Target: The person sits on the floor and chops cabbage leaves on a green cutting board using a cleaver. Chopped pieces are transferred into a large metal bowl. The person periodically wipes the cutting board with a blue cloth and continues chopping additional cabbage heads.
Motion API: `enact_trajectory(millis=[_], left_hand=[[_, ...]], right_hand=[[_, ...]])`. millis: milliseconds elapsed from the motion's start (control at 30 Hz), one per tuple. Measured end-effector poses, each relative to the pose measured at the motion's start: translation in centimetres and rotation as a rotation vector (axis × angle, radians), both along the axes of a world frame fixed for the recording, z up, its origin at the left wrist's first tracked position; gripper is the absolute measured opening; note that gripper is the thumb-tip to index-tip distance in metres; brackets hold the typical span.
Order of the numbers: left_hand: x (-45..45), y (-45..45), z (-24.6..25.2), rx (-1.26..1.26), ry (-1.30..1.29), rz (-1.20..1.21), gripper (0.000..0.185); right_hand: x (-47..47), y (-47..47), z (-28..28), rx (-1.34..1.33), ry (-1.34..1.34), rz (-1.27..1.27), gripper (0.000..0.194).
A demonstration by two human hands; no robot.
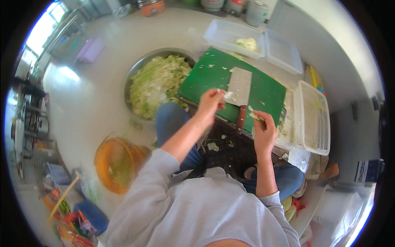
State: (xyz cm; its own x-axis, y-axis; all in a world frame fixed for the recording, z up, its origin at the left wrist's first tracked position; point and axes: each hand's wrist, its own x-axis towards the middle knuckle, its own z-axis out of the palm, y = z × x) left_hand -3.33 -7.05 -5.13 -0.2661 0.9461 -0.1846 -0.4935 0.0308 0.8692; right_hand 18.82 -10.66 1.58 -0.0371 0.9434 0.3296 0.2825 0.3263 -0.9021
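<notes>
Over the near edge of a green cutting board (203, 72), my left hand (211, 102) pinches a small pale piece of cabbage (228, 95), blurred at the fingertips. My right hand (264, 129) holds a strip of cabbage leaf (255, 116) between thumb and fingers, just off the board's near right side. Between the hands lies a cleaver (240, 83) with a wide blade, flat on the board, its brown wooden handle (241, 119) towards me. Cabbage bits dot the blade and board. A large metal basin (128, 89) heaped with shredded cabbage (157, 83) stands left of the board.
An orange bucket (100, 160) with leaf scraps stands at my left. Beyond the board are a translucent plastic tub (219, 31) holding some cabbage and another tub (284, 51). A white plastic basket (324, 123) is at the right. Scraps lie on the dark floor between my legs.
</notes>
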Motion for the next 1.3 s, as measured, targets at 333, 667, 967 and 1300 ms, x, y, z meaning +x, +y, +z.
enact_trajectory(millis=[333,667,967,1300], left_hand=[[-8.7,-15.5,4.8,-0.056,-0.818,0.207,0.031],[-27.0,-39.1,6.3,0.211,-0.151,1.014,0.024],[-23.0,-34.1,-1.6,-0.687,1.856,0.417,0.048],[-16.7,-19.9,4.2,-0.051,1.56,0.499,0.04]], right_hand=[[-17.7,-7.8,5.7,0.63,-0.454,0.634,0.043],[-9.5,0.8,1.7,0.458,-0.61,0.04,0.023],[-2.3,7.3,-5.2,-0.267,-0.885,-0.02,0.067],[7.9,3.9,-3.1,-0.544,0.093,-0.046,0.023]])
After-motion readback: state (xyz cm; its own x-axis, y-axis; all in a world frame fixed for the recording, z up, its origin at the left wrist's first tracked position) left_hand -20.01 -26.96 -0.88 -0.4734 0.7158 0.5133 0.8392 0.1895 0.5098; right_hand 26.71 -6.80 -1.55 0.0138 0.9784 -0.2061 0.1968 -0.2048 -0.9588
